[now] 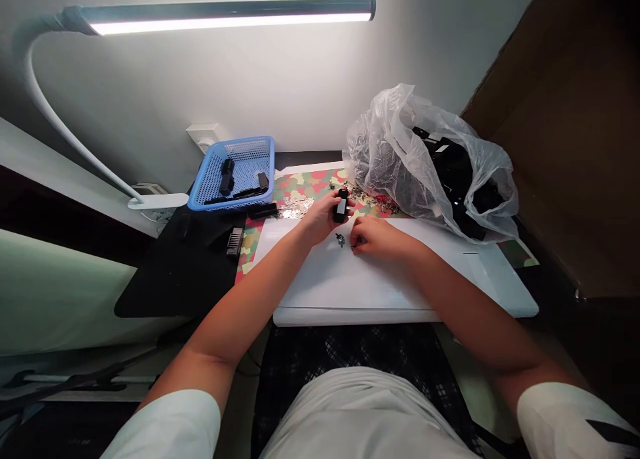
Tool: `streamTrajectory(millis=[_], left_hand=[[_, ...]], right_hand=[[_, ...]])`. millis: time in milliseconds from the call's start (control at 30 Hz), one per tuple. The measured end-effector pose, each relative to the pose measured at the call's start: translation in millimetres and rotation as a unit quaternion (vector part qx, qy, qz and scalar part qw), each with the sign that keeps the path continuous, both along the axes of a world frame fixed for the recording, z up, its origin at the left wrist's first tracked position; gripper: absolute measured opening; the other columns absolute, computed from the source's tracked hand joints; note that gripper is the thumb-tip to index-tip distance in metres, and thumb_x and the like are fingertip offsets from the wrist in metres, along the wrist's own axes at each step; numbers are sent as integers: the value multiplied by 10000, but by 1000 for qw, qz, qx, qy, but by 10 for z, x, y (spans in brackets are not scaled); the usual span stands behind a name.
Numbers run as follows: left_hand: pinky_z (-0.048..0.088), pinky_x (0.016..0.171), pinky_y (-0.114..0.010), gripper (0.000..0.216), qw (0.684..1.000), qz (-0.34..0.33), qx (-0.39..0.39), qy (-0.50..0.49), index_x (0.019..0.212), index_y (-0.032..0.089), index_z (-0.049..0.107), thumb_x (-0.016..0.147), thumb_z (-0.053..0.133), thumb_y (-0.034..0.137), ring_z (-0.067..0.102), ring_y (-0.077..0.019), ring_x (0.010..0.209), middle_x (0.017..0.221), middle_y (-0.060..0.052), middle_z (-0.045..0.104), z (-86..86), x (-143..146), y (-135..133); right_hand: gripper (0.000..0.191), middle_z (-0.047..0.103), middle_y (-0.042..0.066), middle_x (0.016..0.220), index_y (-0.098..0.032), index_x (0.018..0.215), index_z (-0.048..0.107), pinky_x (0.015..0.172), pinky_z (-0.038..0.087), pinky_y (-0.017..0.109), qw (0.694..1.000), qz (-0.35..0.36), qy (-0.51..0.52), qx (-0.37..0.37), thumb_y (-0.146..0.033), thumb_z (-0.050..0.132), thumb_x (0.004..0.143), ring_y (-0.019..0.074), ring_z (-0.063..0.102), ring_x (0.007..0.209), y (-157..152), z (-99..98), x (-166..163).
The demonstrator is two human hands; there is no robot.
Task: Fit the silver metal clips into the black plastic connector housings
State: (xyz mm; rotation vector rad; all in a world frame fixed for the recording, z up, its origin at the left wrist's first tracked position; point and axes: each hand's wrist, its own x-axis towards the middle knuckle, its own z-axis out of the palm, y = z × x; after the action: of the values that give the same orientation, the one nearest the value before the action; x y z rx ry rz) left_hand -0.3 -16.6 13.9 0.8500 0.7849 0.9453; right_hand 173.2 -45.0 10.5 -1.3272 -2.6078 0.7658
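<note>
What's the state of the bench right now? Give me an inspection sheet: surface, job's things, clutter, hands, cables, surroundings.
Surface: white board lying on a camouflage-patterned mat, with a black panel to its left.
Job's things: black rectangular block; small dark part on the board.
Clutter: silver bits scattered on the mat; blue plastic basket holding black pieces; clear plastic bag of black items.
Hands: left hand grips the block; right hand has its fingertips at another dark piece, grip unclear.
Cables: thin white cable by the lamp base.
Surroundings: white gooseneck lamp, wall socket, brown panel.
</note>
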Motion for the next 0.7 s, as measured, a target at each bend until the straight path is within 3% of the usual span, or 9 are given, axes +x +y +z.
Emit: streamTrajectory(millis=[233, 367, 500, 600, 700], left_hand=[[435, 656, -250, 256, 1000, 5, 2, 8, 1013, 160, 553, 762, 583, 202, 602, -116, 699, 849, -28, 650, 27, 24, -22], [430, 668, -254, 265, 1000, -1, 6, 14, 995, 166, 555, 744, 623, 214, 603, -118, 710, 848, -24, 650, 30, 22, -25], [435, 717, -254, 338, 999, 17, 49, 17, 992, 174, 589, 704, 750, 249, 595, -105, 735, 874, -7, 643, 0, 13, -31], [422, 713, -252, 436, 995, 20, 95, 11, 1035, 191, 636, 653, 832, 270, 578, -106, 756, 872, 6, 631, -25, 5, -35], [404, 683, -251, 454, 990, 20, 134, 34, 1036, 190, 683, 625, 863, 261, 559, -112, 748, 837, 9, 625, -35, 0, -38]], right_hand=[[84, 640, 96, 997, -177, 790, 741, 840, 415, 324, 999, 24, 16, -19, -128, 688, 748, 248, 550, 1017, 19, -48, 34], [70, 642, 49, 842, -159, 731, 684, 695, 389, 269, 995, 40, 63, -67, -119, 629, 748, 170, 557, 807, 25, -16, 80], [46, 602, -13, 694, -173, 718, 621, 592, 360, 246, 981, 1, 142, -135, -182, 600, 757, 123, 521, 653, 6, 53, 117], [86, 640, -9, 738, -176, 801, 648, 637, 433, 260, 950, -35, 270, -151, -239, 639, 743, 131, 581, 686, 15, 67, 136], [213, 665, 4, 744, -169, 837, 685, 677, 494, 290, 895, -97, 397, -178, -313, 737, 689, 134, 608, 685, 49, 67, 146]])
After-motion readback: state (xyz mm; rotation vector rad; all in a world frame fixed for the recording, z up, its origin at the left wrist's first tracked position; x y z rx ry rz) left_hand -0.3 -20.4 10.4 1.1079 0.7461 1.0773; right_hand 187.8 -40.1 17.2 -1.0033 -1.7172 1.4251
